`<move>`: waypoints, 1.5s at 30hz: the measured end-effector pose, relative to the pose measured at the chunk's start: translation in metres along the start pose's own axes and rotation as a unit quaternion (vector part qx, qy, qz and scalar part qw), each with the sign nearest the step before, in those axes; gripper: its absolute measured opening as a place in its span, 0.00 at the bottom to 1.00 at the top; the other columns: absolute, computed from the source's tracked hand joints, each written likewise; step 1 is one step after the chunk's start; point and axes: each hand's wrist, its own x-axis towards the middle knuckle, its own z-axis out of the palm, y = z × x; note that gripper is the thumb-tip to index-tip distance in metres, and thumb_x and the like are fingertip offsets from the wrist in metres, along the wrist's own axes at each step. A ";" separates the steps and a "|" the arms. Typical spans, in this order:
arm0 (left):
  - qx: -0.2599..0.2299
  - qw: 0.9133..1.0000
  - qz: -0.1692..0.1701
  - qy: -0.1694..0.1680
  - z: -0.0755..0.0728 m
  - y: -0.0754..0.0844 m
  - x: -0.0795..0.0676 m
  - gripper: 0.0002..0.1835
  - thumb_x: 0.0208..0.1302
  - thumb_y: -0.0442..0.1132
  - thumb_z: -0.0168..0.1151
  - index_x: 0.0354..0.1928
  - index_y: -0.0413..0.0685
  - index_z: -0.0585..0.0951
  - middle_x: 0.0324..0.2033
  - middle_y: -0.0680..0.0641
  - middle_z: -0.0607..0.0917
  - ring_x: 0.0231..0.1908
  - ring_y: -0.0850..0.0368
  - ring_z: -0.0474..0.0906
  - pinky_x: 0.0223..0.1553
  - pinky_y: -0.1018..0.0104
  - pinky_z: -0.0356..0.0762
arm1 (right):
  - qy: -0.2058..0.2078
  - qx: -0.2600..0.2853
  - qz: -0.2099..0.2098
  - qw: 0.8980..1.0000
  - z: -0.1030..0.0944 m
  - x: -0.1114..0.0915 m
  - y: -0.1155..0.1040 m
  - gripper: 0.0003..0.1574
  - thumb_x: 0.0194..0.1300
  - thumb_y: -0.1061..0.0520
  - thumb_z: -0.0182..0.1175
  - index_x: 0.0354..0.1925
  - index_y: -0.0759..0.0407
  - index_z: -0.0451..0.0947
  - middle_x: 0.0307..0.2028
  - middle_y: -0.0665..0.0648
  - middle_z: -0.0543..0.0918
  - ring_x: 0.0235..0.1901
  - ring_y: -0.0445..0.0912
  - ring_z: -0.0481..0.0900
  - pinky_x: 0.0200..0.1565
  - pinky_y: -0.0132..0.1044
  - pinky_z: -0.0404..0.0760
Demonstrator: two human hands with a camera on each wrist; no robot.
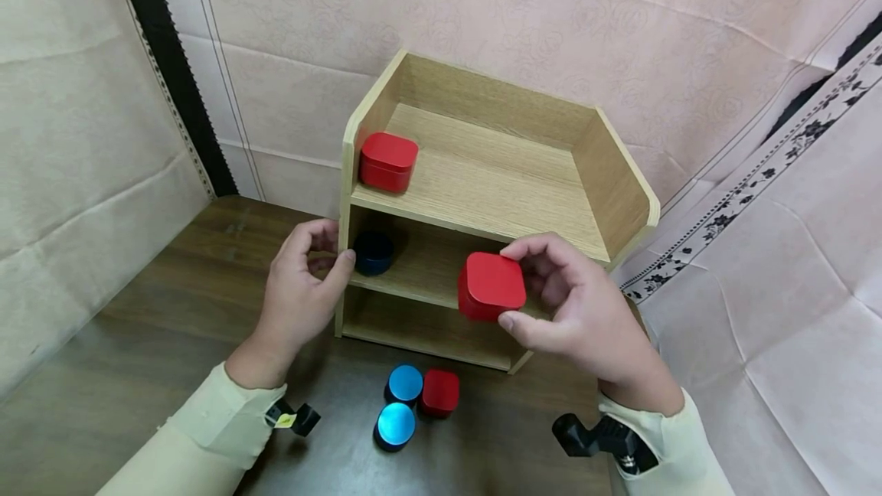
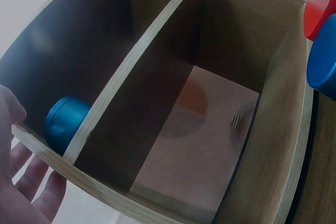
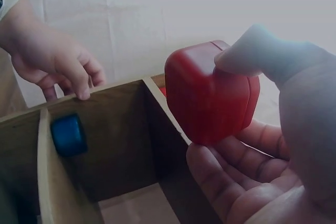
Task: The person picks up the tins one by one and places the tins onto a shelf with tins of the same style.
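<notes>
My right hand (image 1: 568, 301) pinches a red square tin with rounded corners (image 1: 491, 285) between thumb and fingers, in front of the middle shelf's right part. My left hand (image 1: 303, 282) holds the left side panel of a wooden shelf unit (image 1: 492, 159), thumb on the front edge and fingers around the outside. Just inside that panel, a round blue tin (image 2: 67, 123) stands on the middle shelf; it looks dark in the head view. Another red tin (image 1: 389, 162) sits at the left end of the top shelf.
On the table (image 1: 324, 412) before the unit stand two round blue tins, one farther back (image 1: 405, 383) and one nearer (image 1: 396, 425), beside a red square tin (image 1: 439, 393). Pale cloth (image 1: 482, 14) hangs behind the unit and on both sides.
</notes>
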 end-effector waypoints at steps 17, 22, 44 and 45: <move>-0.003 1.000 0.000 0.006 -0.001 -0.001 -0.002 0.20 0.79 0.37 0.69 0.67 0.43 0.79 0.56 0.47 0.84 0.54 0.57 0.80 0.54 0.75 0.83 | 0.015 0.004 0.000 1.000 -0.015 0.028 -0.019 0.33 0.62 0.76 0.73 0.63 0.64 0.76 0.54 0.61 0.88 0.47 0.52 0.91 0.53 0.35 0.91; -0.003 1.000 0.002 0.006 -0.002 -0.002 -0.002 0.20 0.79 0.37 0.69 0.67 0.43 0.79 0.56 0.47 0.84 0.54 0.58 0.80 0.54 0.76 0.83 | 0.021 -0.005 -0.001 1.000 -0.019 0.039 -0.026 0.33 0.62 0.75 0.73 0.63 0.65 0.77 0.55 0.61 0.87 0.49 0.51 0.91 0.56 0.34 0.91; -0.006 1.000 0.008 -0.001 0.000 -0.003 0.000 0.20 0.78 0.36 0.70 0.66 0.43 0.79 0.56 0.44 0.83 0.52 0.56 0.81 0.53 0.73 0.85 | 0.037 -0.036 0.062 0.997 -0.031 0.073 -0.031 0.30 0.69 0.67 0.73 0.66 0.60 0.77 0.57 0.59 0.84 0.53 0.52 0.89 0.53 0.31 0.90; -0.005 1.000 0.009 0.001 -0.001 -0.003 0.000 0.20 0.77 0.36 0.70 0.66 0.43 0.79 0.56 0.44 0.83 0.52 0.56 0.81 0.53 0.73 0.85 | 0.037 -0.039 0.066 0.996 -0.031 0.076 -0.031 0.30 0.69 0.66 0.73 0.66 0.59 0.77 0.57 0.58 0.84 0.53 0.52 0.88 0.51 0.31 0.90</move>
